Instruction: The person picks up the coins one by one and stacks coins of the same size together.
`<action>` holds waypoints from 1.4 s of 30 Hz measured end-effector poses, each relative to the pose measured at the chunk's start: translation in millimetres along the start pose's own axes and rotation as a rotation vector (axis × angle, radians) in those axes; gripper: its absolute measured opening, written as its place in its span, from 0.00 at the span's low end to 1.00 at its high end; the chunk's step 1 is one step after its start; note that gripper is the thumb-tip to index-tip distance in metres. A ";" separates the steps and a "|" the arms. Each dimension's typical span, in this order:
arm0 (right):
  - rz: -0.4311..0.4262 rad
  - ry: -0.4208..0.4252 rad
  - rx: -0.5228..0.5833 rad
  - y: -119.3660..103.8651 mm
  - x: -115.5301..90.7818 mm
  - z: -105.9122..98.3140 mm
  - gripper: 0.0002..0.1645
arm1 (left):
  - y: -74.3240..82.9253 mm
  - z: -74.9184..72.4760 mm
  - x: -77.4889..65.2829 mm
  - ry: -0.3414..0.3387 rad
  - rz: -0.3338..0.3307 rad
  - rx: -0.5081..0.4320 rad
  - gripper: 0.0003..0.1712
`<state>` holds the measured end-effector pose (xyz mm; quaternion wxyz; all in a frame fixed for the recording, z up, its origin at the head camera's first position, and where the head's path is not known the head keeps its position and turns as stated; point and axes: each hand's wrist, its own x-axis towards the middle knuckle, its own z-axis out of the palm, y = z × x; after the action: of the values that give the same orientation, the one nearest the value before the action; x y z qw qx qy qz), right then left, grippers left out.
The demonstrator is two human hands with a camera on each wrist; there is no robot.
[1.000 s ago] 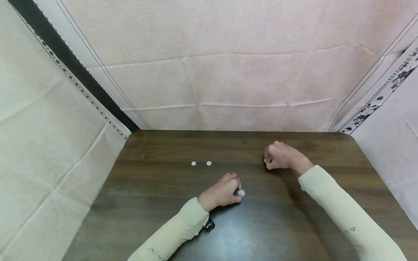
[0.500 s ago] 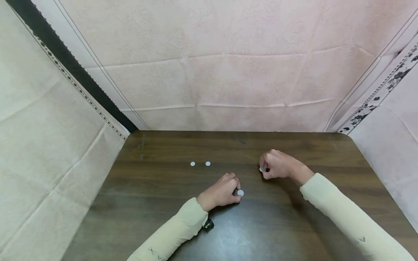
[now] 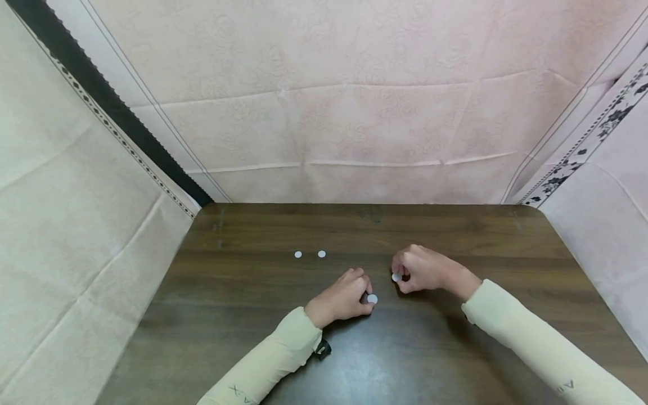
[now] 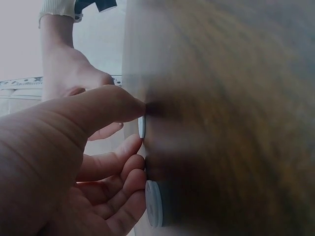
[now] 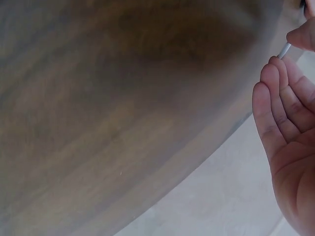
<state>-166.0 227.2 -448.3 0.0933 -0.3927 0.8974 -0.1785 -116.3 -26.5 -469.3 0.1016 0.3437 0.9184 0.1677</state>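
Observation:
My left hand rests low over the wooden table and holds a small white disc between thumb and index finger. In the left wrist view that disc shows edge-on against the tabletop. To its right and slightly farther back, my right hand pinches another white disc at the fingertips, close over the wood. In the right wrist view this disc appears as a thin pale edge between thumb and finger. Below the left fingers in the left wrist view lies a pale round disc.
Two white discs, a left one and a right one, lie side by side toward the back of the brown table. Pale patterned cloth hangs behind the table and at both sides.
My right hand has come toward me and leftward with its disc, closer to the left hand. The left hand and the two discs at the back have stayed in place.

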 end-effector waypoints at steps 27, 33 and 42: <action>-0.109 -0.006 0.036 -38.3 0.8 27.6 0.05 | 0.0 -0.1 -0.4 -0.012 -0.014 -0.031 0.09; -0.107 0.012 0.042 -43.1 1.6 30.2 0.04 | 0.1 -0.6 -0.7 -0.019 -0.020 -0.033 0.09; -0.129 0.067 0.051 -46.2 1.9 34.5 0.04 | -0.6 0.4 0.2 -0.003 -0.004 -0.022 0.08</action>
<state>-125.7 188.3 -461.9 0.0612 -0.4411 0.8679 -0.2199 -116.7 -26.7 -469.9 0.1069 0.3410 0.9170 0.1773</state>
